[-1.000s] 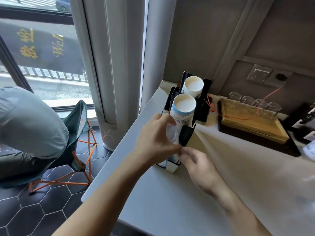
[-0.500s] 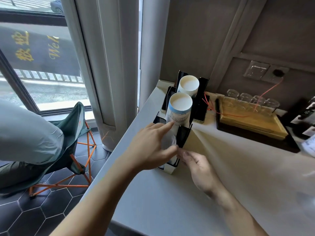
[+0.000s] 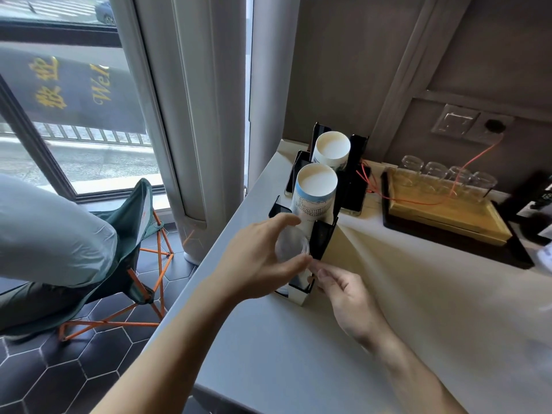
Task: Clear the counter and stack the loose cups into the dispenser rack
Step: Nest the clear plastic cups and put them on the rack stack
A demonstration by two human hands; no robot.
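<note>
The clear cup (image 3: 291, 245) is hovering at the front slot of the dispenser rack (image 3: 321, 237), near the table's (image 3: 298, 354) left edge, left hand (image 3: 260, 258) grasping it. Right hand (image 3: 343, 289), fingers loosely curled and empty, is steadying the rack. Best to be keeping that cup aligned, sliding gently.

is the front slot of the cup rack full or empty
Cannot tell if full. The left hand holds clear cups at the front slot of the rack; the hand hides how far down they go.
</note>
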